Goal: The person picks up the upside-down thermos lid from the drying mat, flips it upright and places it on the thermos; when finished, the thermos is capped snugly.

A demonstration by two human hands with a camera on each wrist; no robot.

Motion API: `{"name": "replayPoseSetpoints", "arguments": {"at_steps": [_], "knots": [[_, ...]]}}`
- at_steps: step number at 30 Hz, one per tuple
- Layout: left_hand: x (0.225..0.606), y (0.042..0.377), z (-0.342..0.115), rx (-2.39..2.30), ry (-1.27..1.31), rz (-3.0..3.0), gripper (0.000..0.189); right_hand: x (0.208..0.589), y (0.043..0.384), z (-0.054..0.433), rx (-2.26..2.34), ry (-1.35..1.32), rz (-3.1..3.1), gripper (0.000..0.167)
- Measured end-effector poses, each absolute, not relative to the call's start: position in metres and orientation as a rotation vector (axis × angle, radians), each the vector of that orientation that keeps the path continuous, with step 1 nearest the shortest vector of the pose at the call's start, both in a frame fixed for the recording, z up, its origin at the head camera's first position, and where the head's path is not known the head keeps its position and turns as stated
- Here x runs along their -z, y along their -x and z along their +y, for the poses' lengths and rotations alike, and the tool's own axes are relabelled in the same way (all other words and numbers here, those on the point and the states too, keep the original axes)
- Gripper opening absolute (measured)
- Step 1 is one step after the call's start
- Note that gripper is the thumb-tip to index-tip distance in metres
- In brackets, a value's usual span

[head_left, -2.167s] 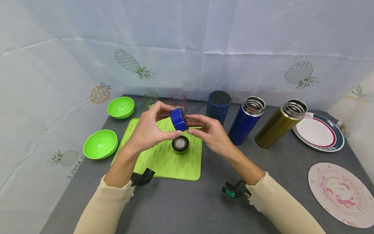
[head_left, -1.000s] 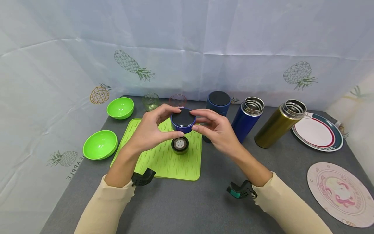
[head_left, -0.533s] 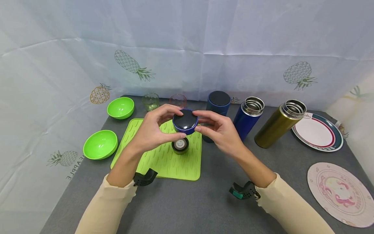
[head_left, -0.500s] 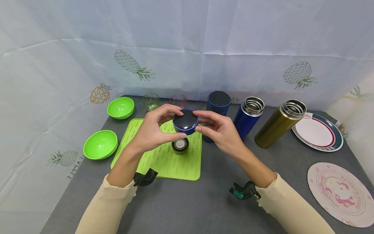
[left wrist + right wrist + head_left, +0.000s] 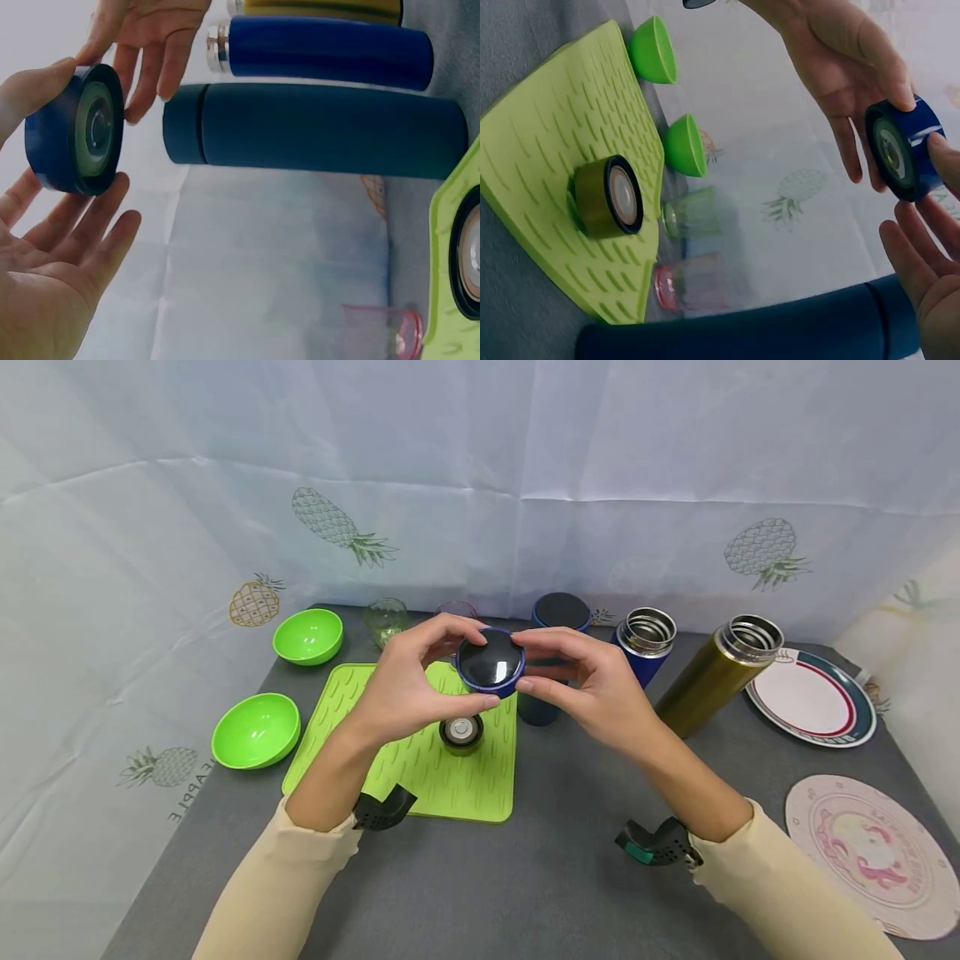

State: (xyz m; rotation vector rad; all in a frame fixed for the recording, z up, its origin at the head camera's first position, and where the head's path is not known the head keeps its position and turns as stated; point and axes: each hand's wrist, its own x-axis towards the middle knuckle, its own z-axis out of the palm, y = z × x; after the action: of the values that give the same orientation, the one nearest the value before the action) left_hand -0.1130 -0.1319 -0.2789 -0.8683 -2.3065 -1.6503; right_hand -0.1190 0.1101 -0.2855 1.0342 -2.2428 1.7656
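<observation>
A blue flask lid (image 5: 491, 662) with a glossy black top is held up between both hands. My left hand (image 5: 411, 683) pinches its left side between thumb and fingers. On the opposite side, my right hand (image 5: 592, 683) grips the rim with thumb and fingertips. The lid's underside, with a pale round seal, shows in the left wrist view (image 5: 96, 129). Below it, a gold lid (image 5: 461, 732) lies upside down on the green mat (image 5: 397, 777). The lidless blue flask (image 5: 643, 653) stands partly behind my right hand, and the lidless gold flask (image 5: 701, 685) is right of it.
A dark blue flask (image 5: 540, 708) with its lid on stands behind the right hand. Two green bowls (image 5: 257, 732) are at the left, two glasses (image 5: 386, 620) at the back. A rimmed plate (image 5: 806, 697) and a round pink mat (image 5: 870, 853) lie at the right.
The blue lid was first tilted on its side, then turned black top up. Both hands have since moved a little to the right and up with it.
</observation>
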Motion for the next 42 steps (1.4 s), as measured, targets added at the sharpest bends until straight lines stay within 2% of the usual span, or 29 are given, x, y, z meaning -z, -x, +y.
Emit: {"name": "replayPoseSetpoints", "arguments": {"at_steps": [11, 21, 34, 42], "knots": [[0.264, 0.118, -0.109, 1.518, 0.956, -2.324, 0.053, 0.263, 0.119, 0.149, -1.49, -1.032, -2.276, 0.052], [0.258, 0.121, -0.095, 1.5, 0.989, -2.283, 0.05, 0.255, 0.122, 0.2, -1.482, -0.799, -2.187, 0.062], [0.247, 0.127, -0.076, 1.532, 1.028, -2.243, 0.048, 0.301, 0.13, 0.229, -1.476, -0.477, -2.398, 0.088], [0.244, 0.134, -0.061, 1.569, 1.036, -2.258, 0.049, 0.328, 0.135, 0.222, -1.533, -0.311, -2.506, 0.09]]}}
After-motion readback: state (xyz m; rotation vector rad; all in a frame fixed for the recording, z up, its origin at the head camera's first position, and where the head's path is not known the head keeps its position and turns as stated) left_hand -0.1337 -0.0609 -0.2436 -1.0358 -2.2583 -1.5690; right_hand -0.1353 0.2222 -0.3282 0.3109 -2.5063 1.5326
